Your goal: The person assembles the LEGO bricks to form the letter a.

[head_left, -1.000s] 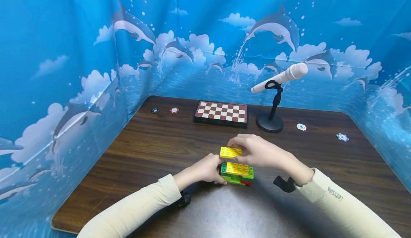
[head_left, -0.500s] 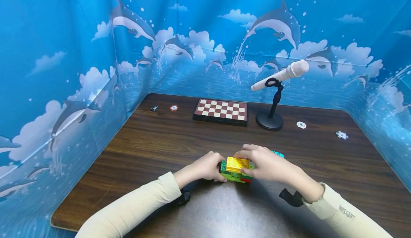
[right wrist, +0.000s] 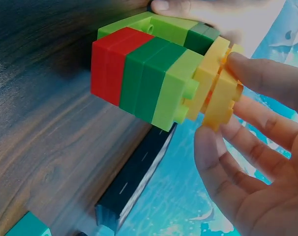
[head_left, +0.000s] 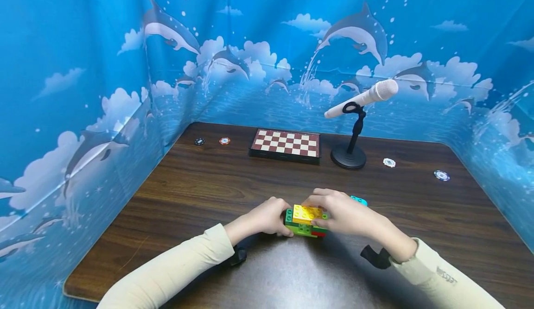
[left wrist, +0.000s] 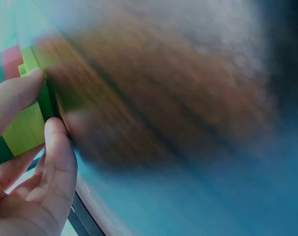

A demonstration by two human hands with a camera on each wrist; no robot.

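Note:
A block model of toy building bricks (right wrist: 144, 73), in red, dark green and light green, sits on the table in front of the person. My left hand (head_left: 271, 216) grips its left end; in the left wrist view the thumb and fingers pinch the green bricks (left wrist: 26, 128). A yellow brick (right wrist: 222, 101) is pinched between the thumb and fingers of my right hand (head_left: 344, 212). It lines up over another yellow brick (right wrist: 209, 61) on top of the model, with a narrow gap between the two in the right wrist view. The model's right end is partly hidden by the right hand.
A teal brick (head_left: 359, 200) lies just behind the right hand. Farther back are a checkered game board (head_left: 285, 143) and a white microphone (head_left: 367, 98) on a black stand (head_left: 349, 156). Several poker chips, such as a white one (head_left: 389, 162), lie along the table's back.
My right hand has brought the yellow brick down and right, from above the model onto its top. The teal brick has come into sight behind that hand. The left hand keeps its grip.

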